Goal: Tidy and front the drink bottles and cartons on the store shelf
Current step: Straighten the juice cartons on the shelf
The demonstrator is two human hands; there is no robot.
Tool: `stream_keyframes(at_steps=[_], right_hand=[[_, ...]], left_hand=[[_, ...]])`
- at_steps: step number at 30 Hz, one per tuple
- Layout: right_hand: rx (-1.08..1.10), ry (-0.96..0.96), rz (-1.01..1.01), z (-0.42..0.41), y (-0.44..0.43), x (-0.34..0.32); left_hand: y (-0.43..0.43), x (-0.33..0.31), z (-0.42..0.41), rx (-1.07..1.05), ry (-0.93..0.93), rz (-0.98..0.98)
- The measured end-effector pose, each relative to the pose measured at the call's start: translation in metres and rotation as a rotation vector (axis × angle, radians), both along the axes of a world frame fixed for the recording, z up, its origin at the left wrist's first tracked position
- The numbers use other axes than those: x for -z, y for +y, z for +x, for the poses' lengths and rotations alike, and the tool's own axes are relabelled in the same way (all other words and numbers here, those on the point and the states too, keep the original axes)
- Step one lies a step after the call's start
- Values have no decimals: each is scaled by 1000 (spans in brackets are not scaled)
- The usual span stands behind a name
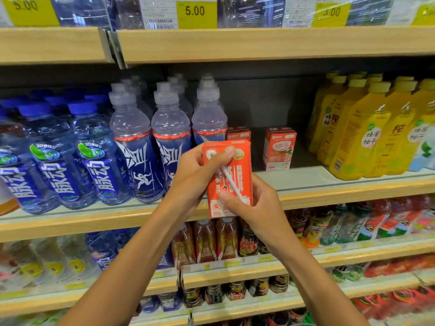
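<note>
Both hands are clamped on one orange-red drink carton [231, 161], held upright in front of the shelf's [329, 178] front edge: the left hand [195, 177] grips its upper left side, thumb across the top, and the right hand [256, 205] pinches its lower right corner. A wrapped white straw [229, 178] lies diagonally on the carton's face. Behind, two more cartons [280, 148] stand mid-shelf, between blue sports-drink bottles [170, 135] and yellow bottles [360, 130].

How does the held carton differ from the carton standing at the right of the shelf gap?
The held carton is off the shelf, gripped by the left hand and right hand; the shelf carton stands untouched. The held carton shows its straw side, the shelf carton its printed front. Both are small red-orange drink cartons.
</note>
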State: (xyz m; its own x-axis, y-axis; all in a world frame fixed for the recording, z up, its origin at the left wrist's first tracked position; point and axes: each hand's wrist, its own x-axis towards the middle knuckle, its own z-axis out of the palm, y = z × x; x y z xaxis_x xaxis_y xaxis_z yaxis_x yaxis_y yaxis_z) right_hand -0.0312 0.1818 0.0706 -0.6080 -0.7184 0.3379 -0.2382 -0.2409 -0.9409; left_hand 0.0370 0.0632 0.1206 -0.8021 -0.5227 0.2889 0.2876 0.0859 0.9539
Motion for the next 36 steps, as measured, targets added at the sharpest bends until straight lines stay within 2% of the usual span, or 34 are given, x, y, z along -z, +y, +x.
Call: stream_keyframes(at_steps=[3,7,10,15,17,21,25,28,32,36], right_hand=[[77,41,-20,3,0,2],[312,147,-49,8,-2,2],[401,216,-92,12,-5,5],[396,370,-41,14,-7,9],[306,327,-22,9,-4,5],[52,100,-49,-10,11,-1],[-151,-139,35,-23,17,-6],[-268,-174,47,-25,18,-7],[-178,-137,3,-24,17,-3],[58,-50,-68,-23,14,-1]], left_hand=[[3,1,-1,-67,-16,-95],[19,4,-1,-212,-22,-270],[39,8,-4,-251,-10,-277],[46,8,-12,-330,20,-243],[40,5,-11,-281,16,-215],[19,-2,-5,-106,-38,-179],[7,-5,-7,125,-62,-124],[5,-4,-10,192,-70,-127],[10,-3,-13,147,-77,-207],[26,0,-16,10,17,-224]])
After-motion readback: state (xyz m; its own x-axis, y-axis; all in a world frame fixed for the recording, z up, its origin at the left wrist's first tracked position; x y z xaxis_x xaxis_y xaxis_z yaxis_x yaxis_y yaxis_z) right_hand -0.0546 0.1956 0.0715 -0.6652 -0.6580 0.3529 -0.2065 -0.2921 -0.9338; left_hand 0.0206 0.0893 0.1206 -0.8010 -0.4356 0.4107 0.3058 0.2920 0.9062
